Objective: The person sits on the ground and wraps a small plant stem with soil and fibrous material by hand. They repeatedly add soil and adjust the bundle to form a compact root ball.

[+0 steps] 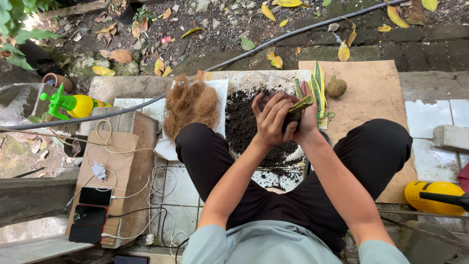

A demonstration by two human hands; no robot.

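Outdoor yard in daylight: dry yellow leaves (pixel 117 56) are lying on gravel, a grey hose (pixel 293 33) is crossing mossy bricks (pixel 415 46), white floor tiles (pixel 432 115) are showing.

A clump of brown coconut fibre (pixel 190 103) lies on a white cloth (pixel 221 89). Left of the fibre stands a yellow spray bottle (pixel 73 104) with a green nozzle. Below the fibre and to its left, three phones (pixel 90 214) rest on cardboard (pixel 119 146), trailing white cables (pixel 157 182). A grey hose (pixel 293 33) runs above the fibre.
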